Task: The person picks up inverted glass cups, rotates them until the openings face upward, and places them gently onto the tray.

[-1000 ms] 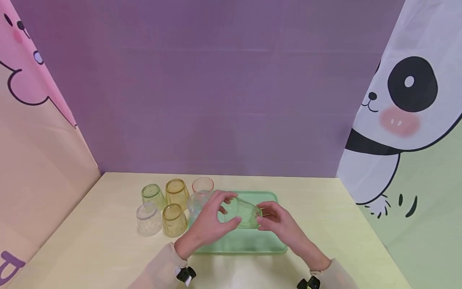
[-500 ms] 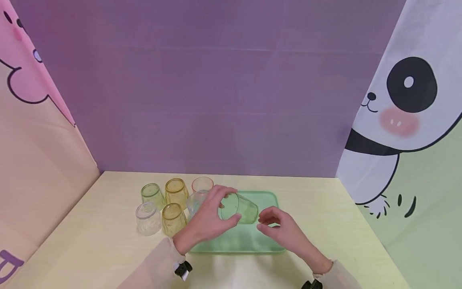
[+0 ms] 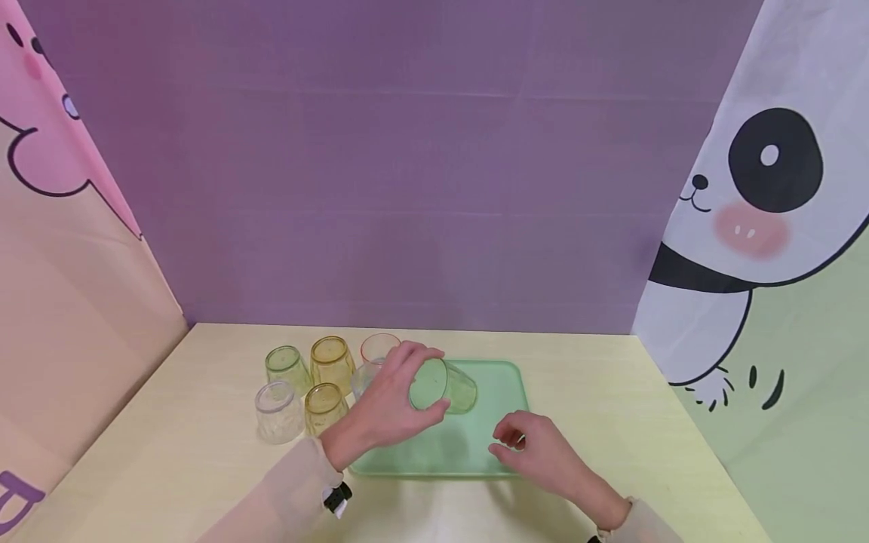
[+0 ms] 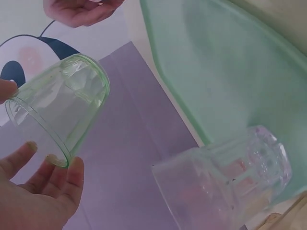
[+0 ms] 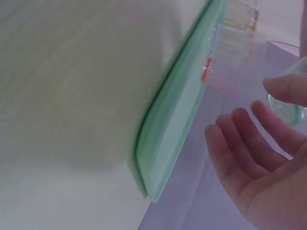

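Observation:
My left hand (image 3: 383,400) holds a clear green glass (image 3: 463,389) on its side above the tray. In the left wrist view the thumb and fingers grip the glass (image 4: 72,103) around its open rim, its base facing away from the palm. My right hand (image 3: 546,458) is apart from it over the tray's front right, fingers loosely bent with nothing between them. Under them lies a light green tray (image 3: 502,385). By its left end, partly hidden behind my left hand, are a colourless glass (image 3: 363,377) and a red-rimmed glass (image 3: 380,347).
Left of the tray, several glasses stand upside down on the pale table (image 3: 170,452): a green one (image 3: 288,366), a colourless one (image 3: 280,413), and two amber ones, the rear glass (image 3: 333,360) and the front glass (image 3: 326,407). A purple cloth (image 3: 434,188) hangs behind.
My right hand has let go of the green glass's base and drawn back toward the front right. My left hand keeps the glass, shifted slightly left.

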`<state>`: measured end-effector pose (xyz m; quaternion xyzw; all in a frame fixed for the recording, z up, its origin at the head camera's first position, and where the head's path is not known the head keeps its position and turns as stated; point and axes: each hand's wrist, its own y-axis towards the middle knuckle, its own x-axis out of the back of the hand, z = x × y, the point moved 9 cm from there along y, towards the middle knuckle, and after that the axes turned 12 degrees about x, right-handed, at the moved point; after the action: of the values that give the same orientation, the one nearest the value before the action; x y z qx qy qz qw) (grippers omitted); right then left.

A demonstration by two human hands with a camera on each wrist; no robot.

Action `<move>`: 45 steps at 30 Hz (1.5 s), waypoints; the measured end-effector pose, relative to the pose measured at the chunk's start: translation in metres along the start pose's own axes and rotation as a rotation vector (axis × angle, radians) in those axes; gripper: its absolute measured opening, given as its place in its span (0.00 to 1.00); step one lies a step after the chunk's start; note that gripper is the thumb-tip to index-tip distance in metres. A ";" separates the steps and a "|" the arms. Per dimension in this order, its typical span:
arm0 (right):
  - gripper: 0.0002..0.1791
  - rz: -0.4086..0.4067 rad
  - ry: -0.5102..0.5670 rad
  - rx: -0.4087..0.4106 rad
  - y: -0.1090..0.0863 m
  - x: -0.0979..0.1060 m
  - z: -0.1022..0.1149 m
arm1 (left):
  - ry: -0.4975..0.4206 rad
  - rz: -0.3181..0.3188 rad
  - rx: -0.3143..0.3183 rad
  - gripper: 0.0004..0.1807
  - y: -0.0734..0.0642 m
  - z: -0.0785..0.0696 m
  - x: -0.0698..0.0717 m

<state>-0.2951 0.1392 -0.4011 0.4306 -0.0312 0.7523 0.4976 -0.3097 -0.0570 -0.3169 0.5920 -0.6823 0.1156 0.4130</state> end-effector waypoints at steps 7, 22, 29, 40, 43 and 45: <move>0.06 0.089 -0.228 -0.003 -0.008 -0.006 -0.002 | 0.039 -0.017 -0.018 0.31 0.005 -0.002 0.008; 0.09 0.174 -0.381 0.026 -0.016 -0.025 -0.009 | 0.128 -0.057 -0.050 0.31 0.019 -0.013 0.024; 0.13 0.183 -0.422 0.028 -0.017 -0.028 -0.010 | 0.156 -0.034 -0.010 0.30 0.026 -0.012 0.026; 0.18 0.196 -0.454 0.014 -0.013 -0.029 -0.008 | 0.191 0.020 0.062 0.30 0.036 -0.004 0.021; 0.18 0.200 -0.468 0.012 -0.012 -0.029 -0.006 | 0.200 0.037 0.073 0.29 0.041 -0.004 0.020; 0.18 0.204 -0.482 0.013 -0.012 -0.030 -0.005 | 0.202 0.046 0.073 0.29 0.044 -0.004 0.020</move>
<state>-0.2852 0.1261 -0.4287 0.5953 -0.1870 0.6745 0.3947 -0.3473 -0.0569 -0.2859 0.5761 -0.6460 0.2088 0.4552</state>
